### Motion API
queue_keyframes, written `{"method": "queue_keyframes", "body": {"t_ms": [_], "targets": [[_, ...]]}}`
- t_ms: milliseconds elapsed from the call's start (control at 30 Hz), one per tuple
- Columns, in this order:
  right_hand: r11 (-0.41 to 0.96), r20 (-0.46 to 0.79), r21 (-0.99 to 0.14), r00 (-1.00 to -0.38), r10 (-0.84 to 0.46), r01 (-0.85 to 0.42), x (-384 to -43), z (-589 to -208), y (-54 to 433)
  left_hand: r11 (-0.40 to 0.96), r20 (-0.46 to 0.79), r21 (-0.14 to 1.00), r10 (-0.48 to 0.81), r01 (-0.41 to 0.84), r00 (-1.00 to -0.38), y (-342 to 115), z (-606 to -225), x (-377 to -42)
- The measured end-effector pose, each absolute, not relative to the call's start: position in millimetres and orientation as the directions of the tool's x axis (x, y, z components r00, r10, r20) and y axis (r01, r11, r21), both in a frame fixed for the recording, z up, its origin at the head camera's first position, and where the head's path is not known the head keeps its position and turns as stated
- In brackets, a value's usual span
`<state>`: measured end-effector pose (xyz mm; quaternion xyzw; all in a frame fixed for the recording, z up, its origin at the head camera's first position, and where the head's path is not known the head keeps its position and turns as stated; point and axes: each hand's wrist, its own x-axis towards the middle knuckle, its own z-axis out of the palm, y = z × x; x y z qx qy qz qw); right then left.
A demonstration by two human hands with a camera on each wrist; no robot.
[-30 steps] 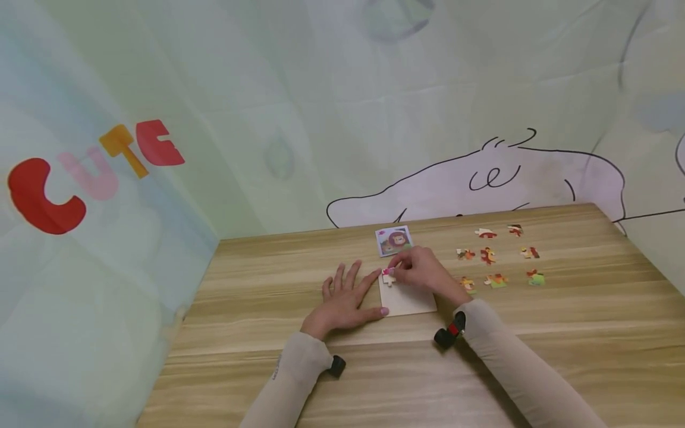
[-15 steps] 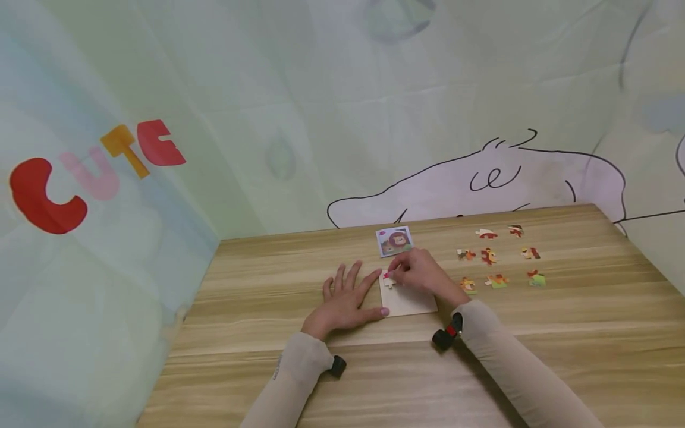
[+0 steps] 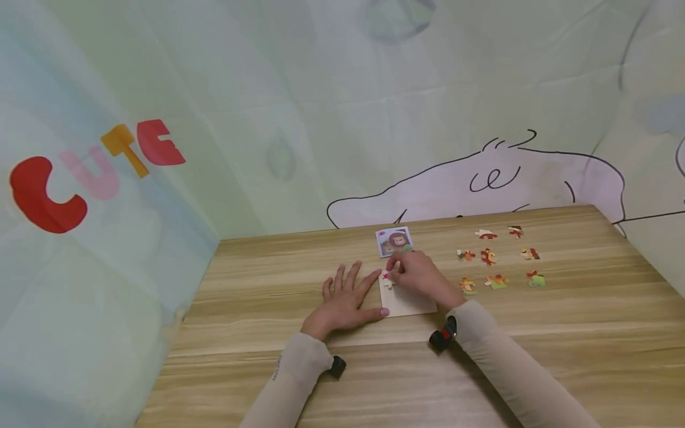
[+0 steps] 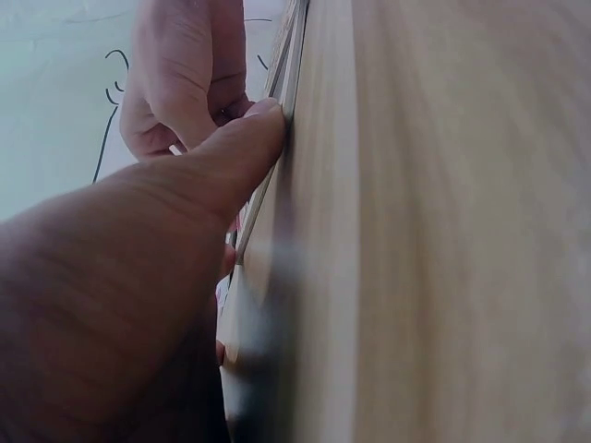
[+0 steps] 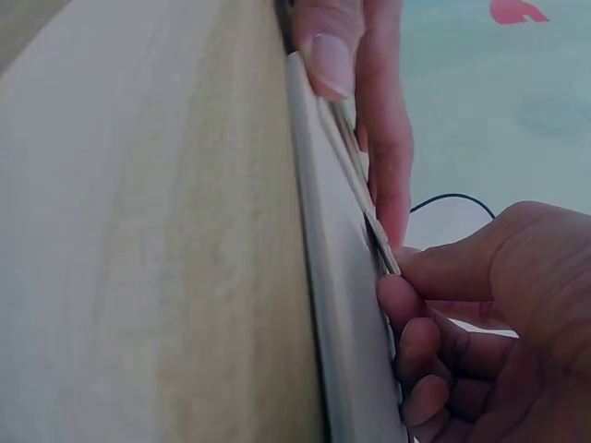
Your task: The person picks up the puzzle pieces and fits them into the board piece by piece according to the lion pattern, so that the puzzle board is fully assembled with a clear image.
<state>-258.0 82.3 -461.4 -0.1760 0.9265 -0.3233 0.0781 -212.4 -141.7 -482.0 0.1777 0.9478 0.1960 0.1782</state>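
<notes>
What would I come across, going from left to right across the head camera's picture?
Red letter C, pink letter U, orange letter T, red letter E, the person's left hand, right hand, the loose puzzle pieces.

A card [image 3: 393, 242] lies behind the board [image 3: 409, 304], puzzle pieces [image 3: 487, 257] to the right.

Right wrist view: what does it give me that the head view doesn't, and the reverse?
Only right wrist: the pale board nearly edge-on, with a thin strip reaching the right hand; I can't tell whether that strip is the pinched piece or a rim.

Only head: the lion picture card, eight loose puzzle pieces, and the pink-and-white face of the pinched piece.

Both: the right hand, the left hand, the board and the table.
</notes>
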Motion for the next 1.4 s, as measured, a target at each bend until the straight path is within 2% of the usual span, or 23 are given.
{"method": "queue_keyframes", "body": {"t_ms": [433,667,833,1100,1233,1400], "targets": [[0.791,0.006,-0.534,-0.936,-0.352,-0.301,-255,-465,79,0.861,-0.263,0.426,0.412,0.278,-0.872,-138,-481,-213],[0.768,0.005,-0.583,-0.946,-0.324,-0.267,-256,-468,83,0.858,-0.26,0.425,0.419,0.287,-0.87,-138,-482,-213],[0.733,0.034,-0.616,-0.939,-0.341,-0.288,-258,-471,86,0.852,-0.255,0.435,0.425,0.29,-0.868,-139,-480,-214],[0.632,0.008,-0.734,-0.933,-0.36,-0.25,-260,-465,104,0.859,-0.273,0.438,0.408,0.265,-0.871,-140,-483,-214],[0.631,-0.026,-0.745,-0.935,-0.353,-0.217,-263,-459,117,0.863,-0.275,0.433,0.402,0.261,-0.873,-140,-482,-213],[0.652,-0.013,-0.721,-0.936,-0.353,-0.235,-271,-453,138,0.866,-0.274,0.424,0.401,0.265,-0.874,-141,-482,-214]]}}
